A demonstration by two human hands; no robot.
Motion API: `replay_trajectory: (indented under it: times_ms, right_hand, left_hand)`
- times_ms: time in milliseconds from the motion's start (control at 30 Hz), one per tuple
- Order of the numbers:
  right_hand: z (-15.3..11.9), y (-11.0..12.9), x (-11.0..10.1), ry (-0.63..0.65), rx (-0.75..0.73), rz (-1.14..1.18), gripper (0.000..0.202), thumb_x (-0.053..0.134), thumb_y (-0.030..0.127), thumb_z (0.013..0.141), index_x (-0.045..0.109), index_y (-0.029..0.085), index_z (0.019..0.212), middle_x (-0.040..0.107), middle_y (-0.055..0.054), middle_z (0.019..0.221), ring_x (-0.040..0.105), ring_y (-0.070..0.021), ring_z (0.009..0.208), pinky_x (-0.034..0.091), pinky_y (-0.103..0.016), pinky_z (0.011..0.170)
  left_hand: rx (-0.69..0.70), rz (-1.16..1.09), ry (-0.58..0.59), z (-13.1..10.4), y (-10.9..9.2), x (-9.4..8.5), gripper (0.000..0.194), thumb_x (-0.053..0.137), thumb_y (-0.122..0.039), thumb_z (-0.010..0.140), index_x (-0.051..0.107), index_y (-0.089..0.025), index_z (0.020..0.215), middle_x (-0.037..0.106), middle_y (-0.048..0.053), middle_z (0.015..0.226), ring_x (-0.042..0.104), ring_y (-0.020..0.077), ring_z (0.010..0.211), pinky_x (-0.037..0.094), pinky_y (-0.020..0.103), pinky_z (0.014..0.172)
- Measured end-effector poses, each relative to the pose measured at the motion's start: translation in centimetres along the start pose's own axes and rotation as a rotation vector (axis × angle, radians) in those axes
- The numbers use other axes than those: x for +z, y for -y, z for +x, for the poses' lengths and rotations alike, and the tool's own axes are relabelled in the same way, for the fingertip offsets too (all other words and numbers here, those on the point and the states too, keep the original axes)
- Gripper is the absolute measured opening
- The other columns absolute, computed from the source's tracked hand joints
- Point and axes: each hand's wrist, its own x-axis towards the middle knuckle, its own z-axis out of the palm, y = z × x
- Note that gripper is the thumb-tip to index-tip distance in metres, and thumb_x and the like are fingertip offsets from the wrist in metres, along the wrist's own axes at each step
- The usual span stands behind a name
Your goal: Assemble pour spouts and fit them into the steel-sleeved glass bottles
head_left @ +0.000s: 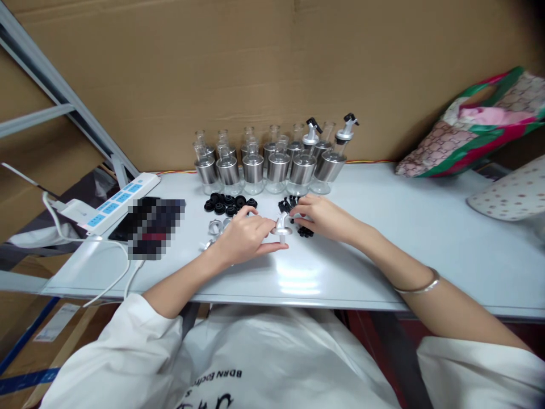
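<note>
My left hand (247,234) is closed on a silver pour spout (281,225), its wide collar and pale stem showing between thumb and fingers, just above the table. Close to its right, my right hand (321,217) reaches with bent fingers into a group of small black spout caps (290,202). Its fingertips are pinched among these pieces; what they grip is too small to make out. Behind the left hand lie round black stoppers (219,202). More silver spout parts (215,226) are partly hidden by that hand.
Two rows of glass bottles with steel sleeves (254,167) stand along the cardboard wall; two right-hand ones carry spouts. A power strip (123,201), white cable (128,264) and dark phone-like device (145,227) lie left. A patterned bag (460,136) and dotted white object (511,190) sit right.
</note>
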Motion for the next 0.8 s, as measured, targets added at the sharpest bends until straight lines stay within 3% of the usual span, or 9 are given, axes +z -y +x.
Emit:
replay_trajectory:
  times_ms: [267, 467, 533, 633, 800]
  right_hand:
    - [0.0, -0.1, 0.1, -0.004, 0.004, 0.020, 0.012, 0.057, 0.015, 0.080, 0.068, 0.017, 0.086, 0.060, -0.007, 0.081, 0.054, -0.0204, 0.078, 0.038, -0.031, 0.067]
    - [0.0, 1.9, -2.2, -0.168, 0.066, 0.474, 0.003, 0.056, 0.015, 0.074, 0.056, 0.018, 0.074, 0.065, -0.006, 0.084, 0.057, -0.0154, 0.070, 0.044, -0.028, 0.065]
    - [-0.1, 2.7, -2.6, -0.206, 0.106, 0.649, 0.008, 0.058, 0.017, 0.073, 0.052, 0.019, 0.069, 0.067, -0.006, 0.081, 0.060, -0.0156, 0.070, 0.046, -0.027, 0.063]
    - [-0.3, 3.6, -2.7, -0.183, 0.121, 0.790, 0.009, 0.060, 0.019, 0.074, 0.052, 0.018, 0.071, 0.065, -0.004, 0.075, 0.059, -0.0155, 0.070, 0.047, -0.027, 0.062]
    - [-0.3, 3.9, -2.5, -0.135, 0.085, 0.838, 0.012, 0.063, 0.030, 0.080, 0.063, 0.017, 0.082, 0.065, -0.003, 0.073, 0.058, -0.0139, 0.066, 0.047, -0.027, 0.063]
  left_hand:
    - [0.008, -0.001, -0.037, 0.1, 0.0, 0.0, 0.042, 0.043, -0.054, 0.090, 0.052, -0.015, 0.077, 0.065, -0.001, 0.063, 0.057, 0.0110, 0.052, 0.042, 0.031, 0.077]
    - [-0.016, -0.001, 0.042, -0.2, 0.1, 0.1, 0.042, 0.040, -0.054, 0.091, 0.053, -0.016, 0.080, 0.067, 0.000, 0.066, 0.059, 0.0123, 0.056, 0.041, 0.033, 0.080]
    - [-0.021, -0.003, 0.078, -0.2, 0.1, 0.1, 0.042, 0.040, -0.054, 0.091, 0.054, -0.016, 0.081, 0.067, 0.001, 0.067, 0.059, 0.0125, 0.057, 0.041, 0.033, 0.081]
    - [0.031, 0.006, 0.115, -0.1, 0.1, 0.1, 0.043, 0.037, -0.054, 0.092, 0.055, -0.015, 0.082, 0.067, 0.002, 0.068, 0.059, 0.0126, 0.058, 0.041, 0.033, 0.081]
    - [0.097, 0.014, 0.099, 0.1, 0.0, 0.0, 0.042, 0.038, -0.051, 0.093, 0.054, -0.014, 0.081, 0.068, 0.002, 0.069, 0.059, 0.0129, 0.059, 0.041, 0.032, 0.080]
